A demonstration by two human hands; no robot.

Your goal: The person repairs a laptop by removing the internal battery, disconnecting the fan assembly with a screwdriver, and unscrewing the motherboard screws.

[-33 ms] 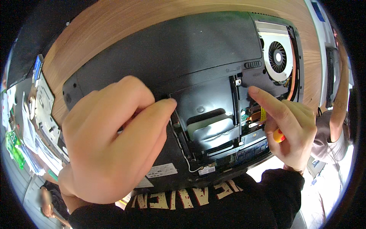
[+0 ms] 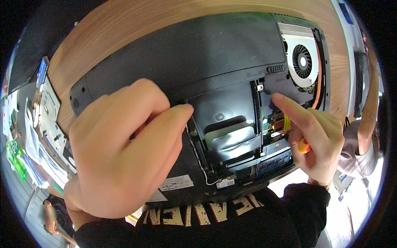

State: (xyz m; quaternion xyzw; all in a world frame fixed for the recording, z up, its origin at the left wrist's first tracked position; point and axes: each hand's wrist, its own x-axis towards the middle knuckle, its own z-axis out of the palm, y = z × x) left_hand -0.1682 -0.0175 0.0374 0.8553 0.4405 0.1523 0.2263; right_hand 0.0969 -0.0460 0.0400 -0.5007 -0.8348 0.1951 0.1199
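Observation:
A black laptop (image 2: 178, 58) lies with its underside up on the wooden table. Part of its bottom is uncovered, showing a round fan (image 2: 303, 62), a dark metal drive caddy (image 2: 225, 107) and circuit parts. My left hand (image 2: 120, 153) hovers over the left side of the laptop, thumb and curled forefinger pressed together; whatever is between them is hidden. In my right hand (image 2: 316, 138), curled fingers hold a screwdriver (image 2: 304, 146), of which only the yellow and red handle end shows. That hand's forefinger stretches out toward the panel beside the caddy.
Stacked papers (image 2: 39, 161), a light metal plate (image 2: 51, 109) and a green packet (image 2: 16, 159) lie at the far left. The wooden tabletop (image 2: 103, 35) shows beyond the laptop. Another person's arm (image 2: 369, 107) is at the right edge, and another person sits low at left.

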